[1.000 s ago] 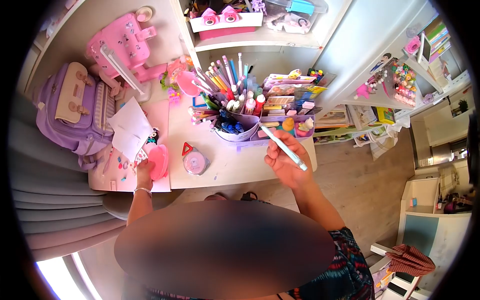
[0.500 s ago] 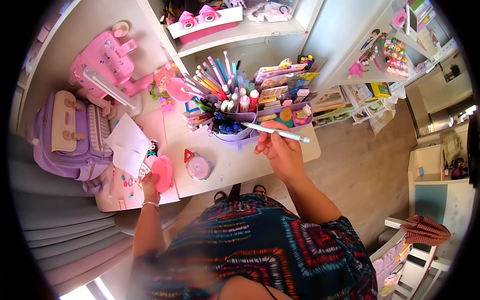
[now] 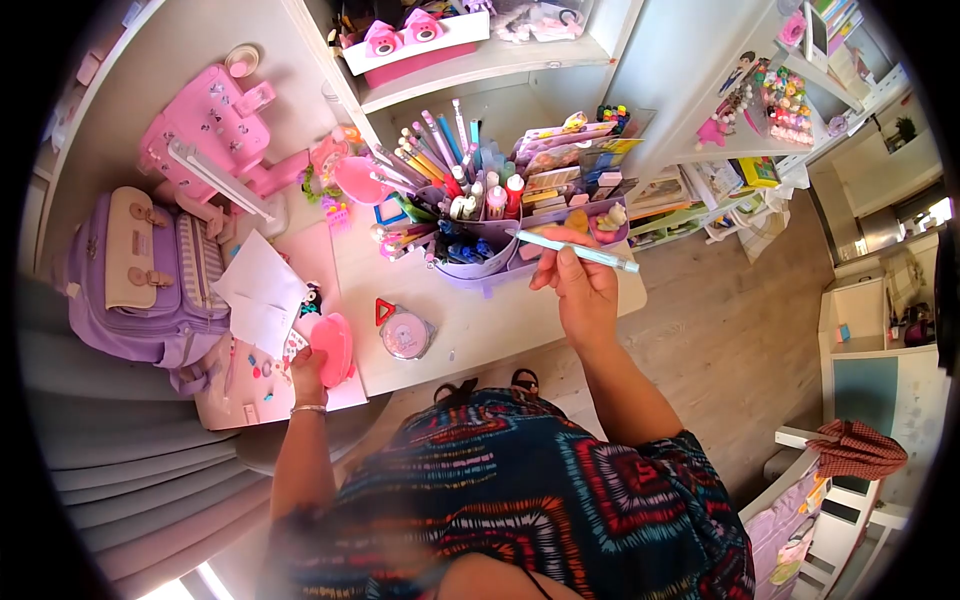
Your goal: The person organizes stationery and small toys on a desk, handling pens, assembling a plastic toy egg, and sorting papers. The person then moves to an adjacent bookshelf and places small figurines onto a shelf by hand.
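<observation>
Between the thumb and fingers of my right hand (image 3: 582, 295) is a light blue pen (image 3: 590, 254), held nearly level at the front right of a purple desk organizer (image 3: 487, 268). Pens, pencils, markers and small items fill the organizer's compartments. At the left, my left hand (image 3: 309, 374) is closed on the near edge of a pink rounded case (image 3: 336, 345), whose inside I cannot see. White paper sheets (image 3: 262, 290) and a small dark-haired figure (image 3: 311, 298) lie just beyond that hand.
A purple backpack (image 3: 140, 285) stands at the left, near a pink lamp-like stand (image 3: 215, 125). On the desk (image 3: 470, 335) lie a round pink container (image 3: 406, 333) and a red triangle (image 3: 384, 311). Shelves (image 3: 490, 65) rise behind; a bed (image 3: 790, 520) is at lower right.
My right hand has moved slightly to the right with the pen. My left hand keeps its hold on the pink case. The whole view has shifted a little.
</observation>
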Demonstrator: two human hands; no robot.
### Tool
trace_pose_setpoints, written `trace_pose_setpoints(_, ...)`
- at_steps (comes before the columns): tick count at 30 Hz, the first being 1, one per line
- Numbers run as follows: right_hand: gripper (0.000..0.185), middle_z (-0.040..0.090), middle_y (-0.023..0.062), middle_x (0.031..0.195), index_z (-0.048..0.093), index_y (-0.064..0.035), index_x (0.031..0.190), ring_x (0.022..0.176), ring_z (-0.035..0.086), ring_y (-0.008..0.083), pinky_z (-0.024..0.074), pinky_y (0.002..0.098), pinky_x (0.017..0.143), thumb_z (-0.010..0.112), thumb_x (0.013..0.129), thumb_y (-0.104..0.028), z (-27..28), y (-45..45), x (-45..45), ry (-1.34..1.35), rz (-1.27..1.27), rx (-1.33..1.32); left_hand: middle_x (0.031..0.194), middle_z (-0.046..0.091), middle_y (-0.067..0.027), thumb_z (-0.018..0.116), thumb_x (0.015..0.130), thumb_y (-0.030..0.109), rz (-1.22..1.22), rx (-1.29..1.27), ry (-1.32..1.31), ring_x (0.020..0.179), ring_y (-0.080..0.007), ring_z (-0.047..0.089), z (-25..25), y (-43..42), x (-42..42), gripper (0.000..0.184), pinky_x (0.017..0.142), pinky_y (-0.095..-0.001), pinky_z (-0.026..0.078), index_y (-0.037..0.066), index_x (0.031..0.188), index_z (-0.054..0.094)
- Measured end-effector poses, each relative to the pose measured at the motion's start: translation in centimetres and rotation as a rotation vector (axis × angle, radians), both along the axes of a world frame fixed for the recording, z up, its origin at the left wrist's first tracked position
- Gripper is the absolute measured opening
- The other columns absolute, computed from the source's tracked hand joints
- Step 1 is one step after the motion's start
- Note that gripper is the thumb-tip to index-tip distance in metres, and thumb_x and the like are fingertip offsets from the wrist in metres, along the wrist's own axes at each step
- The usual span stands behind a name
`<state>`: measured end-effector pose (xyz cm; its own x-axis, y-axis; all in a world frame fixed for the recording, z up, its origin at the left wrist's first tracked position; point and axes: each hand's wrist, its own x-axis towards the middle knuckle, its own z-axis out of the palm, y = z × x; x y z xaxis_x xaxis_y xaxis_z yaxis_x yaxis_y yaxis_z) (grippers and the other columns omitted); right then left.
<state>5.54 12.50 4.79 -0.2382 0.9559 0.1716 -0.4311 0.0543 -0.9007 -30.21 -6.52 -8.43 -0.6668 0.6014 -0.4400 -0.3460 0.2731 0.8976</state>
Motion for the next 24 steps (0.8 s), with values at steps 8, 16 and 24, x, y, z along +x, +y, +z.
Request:
trace_pose_setpoints(8, 0.020, 0.059, 0.0121, 0.089, 0.054, -0.0018, 0.100, 0.064, 0.052, 0.0121, 0.0450, 0.0240, 0.057, 0.043, 0.093, -0.016, 0.4, 1.1, 0.0, -0.027, -0.035, 0.128, 0.082, 0.061, -0.0083, 0.054, 0.074, 0.005, -0.021, 0.006, 0.000, 0.067, -0.0182, 0.061, -0.4, -0.2, -0.4, 0.021, 0.061, -0.0280, 0.051, -0.004, 0.093, 0.057)
trace_pose_setpoints(16, 0.031, 0.053, 0.0090, 0.085, 0.048, -0.0086, 0.099, 0.058, 0.047, 0.0149, 0.0411, 0.0294, 0.054, 0.038, 0.094, -0.037, 1.6, 1.9, 1.5, 0.193, 0.235, -0.195, 0.082, 0.061, -0.0081, 0.054, 0.074, 0.005, -0.033, -0.010, 0.003, 0.068, -0.0180, 0.061, -0.3, -0.1, -0.3, 0.019, 0.060, -0.0285, 0.051, -0.003, 0.091, 0.057)
trace_pose_setpoints(24, 0.084, 0.044, 0.0069, 0.081, 0.050, -0.0090, 0.080, 0.058, 0.036, 0.0176, 0.0324, 0.0332, 0.061, 0.014, 0.069, -0.084, 2.5, 2.5, 2.7, 0.496, 0.646, -0.541, 0.075, 0.060, -0.0056, 0.053, 0.073, 0.006, -0.017, -0.043, -0.004, 0.059, -0.0148, 0.059, 1.1, 0.3, 0.4, 0.014, 0.052, -0.0252, 0.048, -0.001, 0.084, 0.059)
